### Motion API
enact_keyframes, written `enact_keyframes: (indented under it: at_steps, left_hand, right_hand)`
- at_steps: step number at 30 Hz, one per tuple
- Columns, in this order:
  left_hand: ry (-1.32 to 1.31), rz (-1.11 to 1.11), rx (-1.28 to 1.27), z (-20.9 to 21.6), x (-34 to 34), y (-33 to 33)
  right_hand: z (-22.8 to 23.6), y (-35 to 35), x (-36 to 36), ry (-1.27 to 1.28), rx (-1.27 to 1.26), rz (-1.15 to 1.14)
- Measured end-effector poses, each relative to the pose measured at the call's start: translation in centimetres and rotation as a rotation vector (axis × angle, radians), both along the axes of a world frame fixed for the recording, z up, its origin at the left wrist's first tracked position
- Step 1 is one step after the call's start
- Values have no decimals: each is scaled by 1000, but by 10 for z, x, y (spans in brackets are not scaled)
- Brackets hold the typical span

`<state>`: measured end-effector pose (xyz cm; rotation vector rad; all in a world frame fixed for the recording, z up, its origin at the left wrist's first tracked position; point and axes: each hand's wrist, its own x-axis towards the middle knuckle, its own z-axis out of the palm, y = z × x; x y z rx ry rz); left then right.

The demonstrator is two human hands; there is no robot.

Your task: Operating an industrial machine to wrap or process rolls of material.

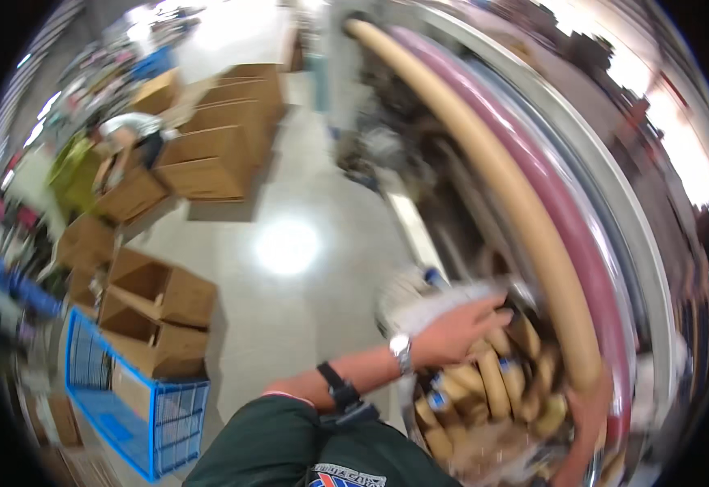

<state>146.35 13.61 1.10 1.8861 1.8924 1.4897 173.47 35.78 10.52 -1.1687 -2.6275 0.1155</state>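
My left hand (464, 326), with a silver watch on the wrist, reaches over a clear plastic bag (484, 458) at the lower right. Its fingers are stretched out and touch or hover just above several tan tube-shaped pieces (494, 388) in the bag; blur hides which. Some of these pieces have blue ends. My right hand (590, 406) is at the lower end of a long tan roll (525, 195). Motion smears its fingers, so I cannot tell whether they grip the roll. Beside the tan roll run a shiny mauve roll (565, 195) and a grey-blue roll (606, 235).
A pale rack rail (646, 243) curves along the right. Open cardboard boxes (208, 158) stand in a row at the far left, with more boxes (168, 292) nearer. A blue wire cage (153, 430) is at the lower left. Another person (137, 130) bends over a box.
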Motion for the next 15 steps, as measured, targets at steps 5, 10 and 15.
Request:
enact_keyframes:
  at_steps: [5,10,15]
  left_hand:
    - [-256,298,-513,-84,-114,-175]
    - [-353,598,-472,-71,-244,-200]
    - [-378,651,-354,-74,-387,-175]
  right_hand:
    - [23,-29,-98,-429,71,-115]
    - [24,-31,-275,-386,161,4]
    - [37,-33,-449,-324,13,195]
